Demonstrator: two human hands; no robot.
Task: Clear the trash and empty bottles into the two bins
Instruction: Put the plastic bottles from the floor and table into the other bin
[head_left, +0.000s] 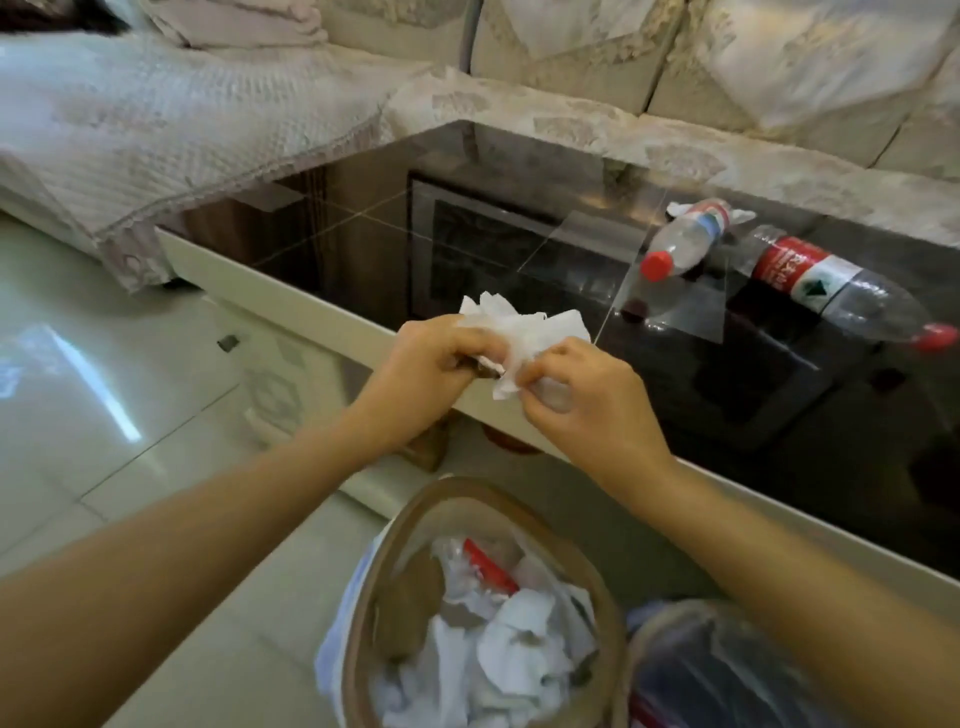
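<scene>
Both hands, left hand (426, 358) and right hand (582, 395), pinch one crumpled tissue (524, 332) between them; ball it tight, then drop it into the bin (363, 613) just below.

Single head-worn view, wide-angle, edges bowed. Looks forward and down from above forearms, close to both hands. Left hand (426, 358) and right hand (587, 400) meet in grip on crumpled tissue (524, 332) near frame centre. Dark glossy surface (519, 228) runs beyond grip and off to right. Bins below grip, nearest camera: tan-rimmed bin (363, 597), second bin (675, 623) at bottom edge. Sofa (571, 62) farthest, along top.
</scene>
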